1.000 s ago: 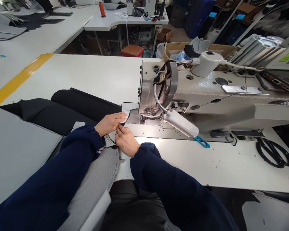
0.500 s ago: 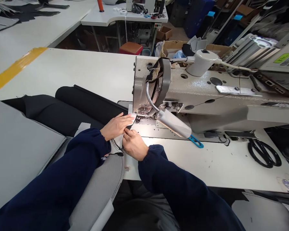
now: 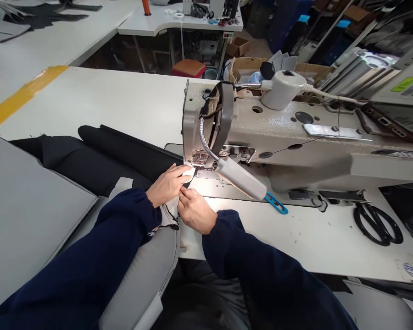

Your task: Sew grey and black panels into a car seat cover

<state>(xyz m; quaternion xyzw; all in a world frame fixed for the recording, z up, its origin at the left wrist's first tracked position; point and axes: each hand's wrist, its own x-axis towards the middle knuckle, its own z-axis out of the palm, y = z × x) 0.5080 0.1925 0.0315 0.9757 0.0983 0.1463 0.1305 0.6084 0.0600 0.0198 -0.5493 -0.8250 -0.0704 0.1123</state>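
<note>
My left hand (image 3: 168,183) lies palm down on the white edge of the fabric (image 3: 188,173), its fingers stretched toward the needle area of the sewing machine (image 3: 199,114). Just beside it, my right hand (image 3: 197,211) pinches the fabric edge between thumb and fingers. Black fabric (image 3: 92,160) runs in folds to the left of the machine head. A grey ribbed panel (image 3: 147,261) hangs over the table's front edge beneath my left forearm. The lamp (image 3: 242,178) lights the spot at my fingertips.
Black scissors (image 3: 376,224) lie at the right of the white table (image 3: 282,233). A large grey panel (image 3: 30,206) covers the left side. Behind the machine stands a cardboard box (image 3: 242,66); a red stool (image 3: 188,68) is farther back.
The view has shifted slightly, so the machine appears a little farther left. Both hands remain at the fabric edge, close to the needle area, with their fingertips slightly nearer the machine.
</note>
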